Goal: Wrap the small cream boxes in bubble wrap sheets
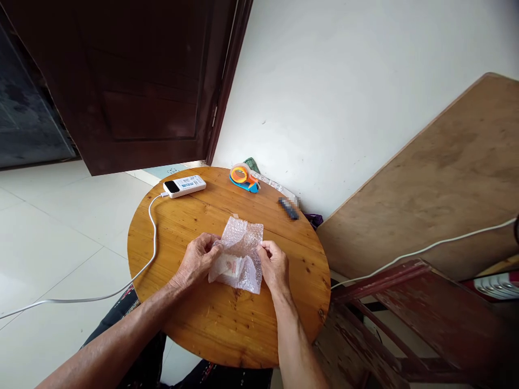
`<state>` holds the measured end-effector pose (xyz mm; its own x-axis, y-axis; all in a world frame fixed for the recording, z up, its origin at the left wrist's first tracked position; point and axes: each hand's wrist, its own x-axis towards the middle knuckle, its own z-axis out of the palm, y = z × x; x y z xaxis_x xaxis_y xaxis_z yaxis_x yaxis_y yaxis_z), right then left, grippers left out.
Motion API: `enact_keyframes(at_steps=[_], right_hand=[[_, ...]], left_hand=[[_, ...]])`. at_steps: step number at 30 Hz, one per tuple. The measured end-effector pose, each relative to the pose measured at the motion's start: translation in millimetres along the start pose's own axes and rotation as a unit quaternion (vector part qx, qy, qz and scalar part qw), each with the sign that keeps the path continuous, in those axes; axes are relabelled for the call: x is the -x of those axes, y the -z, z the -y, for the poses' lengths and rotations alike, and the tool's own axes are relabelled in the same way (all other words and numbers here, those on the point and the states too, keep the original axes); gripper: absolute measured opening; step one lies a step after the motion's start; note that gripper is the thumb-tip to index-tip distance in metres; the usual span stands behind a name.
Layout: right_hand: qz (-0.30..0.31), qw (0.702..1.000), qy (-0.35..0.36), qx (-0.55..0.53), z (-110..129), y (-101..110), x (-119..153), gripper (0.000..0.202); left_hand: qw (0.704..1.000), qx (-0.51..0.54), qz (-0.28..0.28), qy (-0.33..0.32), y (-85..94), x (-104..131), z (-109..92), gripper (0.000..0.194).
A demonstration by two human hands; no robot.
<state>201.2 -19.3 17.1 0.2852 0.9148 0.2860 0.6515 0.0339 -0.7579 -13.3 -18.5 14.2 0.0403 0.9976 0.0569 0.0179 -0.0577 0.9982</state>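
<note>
A sheet of clear bubble wrap [247, 237] lies on the round wooden table [182, 308], partly folded around a small whitish packet [230, 266] with a reddish print. My left hand [197, 257] pinches the wrap at its left edge, thumb and fingers together. At the right edge, my right hand [274, 266] grips the wrap between thumb and forefinger. The packet rests between my two hands, under the lower part of the wrap.
At the back left sits a white device [185, 186] with a cable [154, 237]. An orange and blue tape dispenser [244, 178] and a dark blurred object [288, 208] lie near the back edge. A reddish wooden chair [425, 313] stands at the right.
</note>
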Motion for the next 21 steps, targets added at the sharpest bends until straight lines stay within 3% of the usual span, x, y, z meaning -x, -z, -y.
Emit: enact_keyframes(at_steps=[8, 13, 16, 21], right_hand=[[0.007, 1.000, 0.002, 0.022, -5.3, 1.3, -1.5, 0.025], [-0.030, 1.000, 0.011, 0.002, -2.5, 1.5, 0.2, 0.022], [-0.020, 0.998, 0.060, -0.008, 5.4, -0.4, 4.9, 0.020], [0.029, 0.977, 0.212, 0.023, 18.7, -8.8, 15.5, 0.017]], left_hand=[[0.994, 0.099, -0.040, 0.029, 0.3, -2.5, -5.1, 0.031], [0.976, 0.192, -0.061, 0.086, -0.1, -4.7, -8.8, 0.027], [0.972, 0.208, -0.056, 0.093, -0.6, -4.9, -8.0, 0.025], [0.971, 0.217, -0.048, 0.090, -0.4, -4.8, -5.8, 0.023]])
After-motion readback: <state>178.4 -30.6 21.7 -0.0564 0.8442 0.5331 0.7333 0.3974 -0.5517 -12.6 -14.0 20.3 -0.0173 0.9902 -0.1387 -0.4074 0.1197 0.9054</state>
